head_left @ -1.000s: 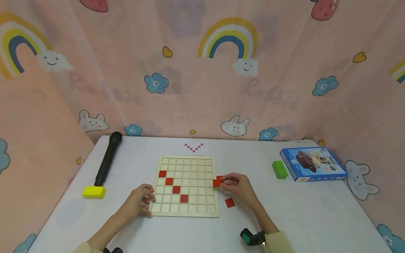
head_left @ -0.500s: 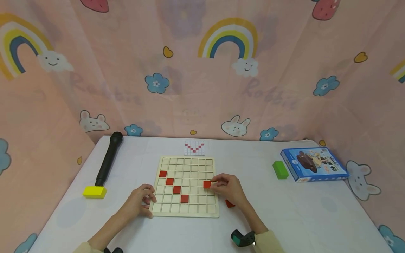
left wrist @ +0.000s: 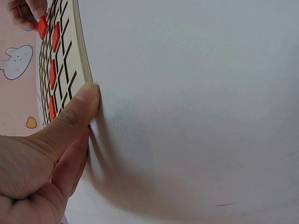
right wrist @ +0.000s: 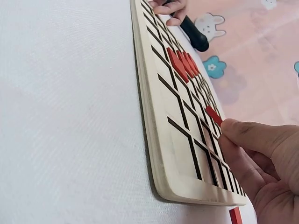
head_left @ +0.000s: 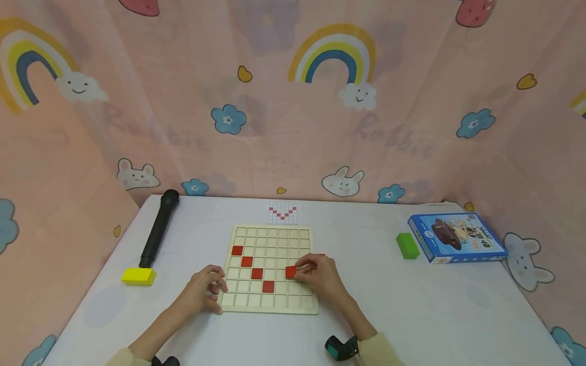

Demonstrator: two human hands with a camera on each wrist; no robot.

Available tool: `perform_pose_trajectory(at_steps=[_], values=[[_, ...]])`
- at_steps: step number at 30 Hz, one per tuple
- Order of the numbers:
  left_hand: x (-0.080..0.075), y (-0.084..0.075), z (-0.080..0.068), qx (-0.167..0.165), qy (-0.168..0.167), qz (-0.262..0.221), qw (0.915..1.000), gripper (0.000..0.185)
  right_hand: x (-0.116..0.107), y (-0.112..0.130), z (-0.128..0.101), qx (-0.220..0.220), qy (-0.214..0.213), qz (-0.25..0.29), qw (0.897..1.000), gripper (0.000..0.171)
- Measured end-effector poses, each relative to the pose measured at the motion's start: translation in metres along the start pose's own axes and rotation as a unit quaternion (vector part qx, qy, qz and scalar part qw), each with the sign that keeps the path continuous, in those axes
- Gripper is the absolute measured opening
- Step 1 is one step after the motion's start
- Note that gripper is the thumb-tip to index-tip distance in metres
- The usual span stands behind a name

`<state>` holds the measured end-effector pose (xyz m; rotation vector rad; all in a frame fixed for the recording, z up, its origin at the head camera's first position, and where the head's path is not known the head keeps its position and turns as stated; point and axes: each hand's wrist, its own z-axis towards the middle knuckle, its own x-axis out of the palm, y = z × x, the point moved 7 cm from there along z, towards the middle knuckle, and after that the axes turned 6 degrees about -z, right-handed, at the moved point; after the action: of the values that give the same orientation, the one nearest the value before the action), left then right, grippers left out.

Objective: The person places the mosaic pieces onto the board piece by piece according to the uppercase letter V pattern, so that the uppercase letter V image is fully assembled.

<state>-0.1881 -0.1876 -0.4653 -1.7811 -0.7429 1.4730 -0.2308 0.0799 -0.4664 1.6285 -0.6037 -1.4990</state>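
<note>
A pale wooden grid board [head_left: 277, 303] lies on the table, with several red square tiles [head_left: 257, 273] set in its cells in a falling diagonal. At the board's lower left corner my left hand [head_left: 202, 288] holds the edge, its thumb [left wrist: 86, 99] on the rim in the left wrist view. My right hand [head_left: 322, 277] pinches another red tile [head_left: 290, 272] between thumb and fingertips over the right part of the grid. That tile [right wrist: 214, 115] appears tilted and just above the cells in the right wrist view. A loose red tile [right wrist: 236, 215] lies beside the board.
Behind the board lies a small printed pattern card [head_left: 283, 213] with a red V. To the left are a black microphone-like stick [head_left: 158, 229] and a yellow block [head_left: 139, 276]. On the right sit a green block [head_left: 407, 246] and a blue box [head_left: 458, 238].
My right hand has carried the red tile leftward from beyond the board's right edge to over the grid. My left hand stays at the board's corner.
</note>
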Motion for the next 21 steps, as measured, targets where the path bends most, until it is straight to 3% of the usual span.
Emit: perform_pose_trajectory(at_steps=[21], values=[[-0.001, 0.000, 0.000, -0.010, -0.005, -0.001, 0.9999, 0.042, 0.018, 0.001, 0.001, -0.019, -0.003, 0.015, 1.000, 0.024]])
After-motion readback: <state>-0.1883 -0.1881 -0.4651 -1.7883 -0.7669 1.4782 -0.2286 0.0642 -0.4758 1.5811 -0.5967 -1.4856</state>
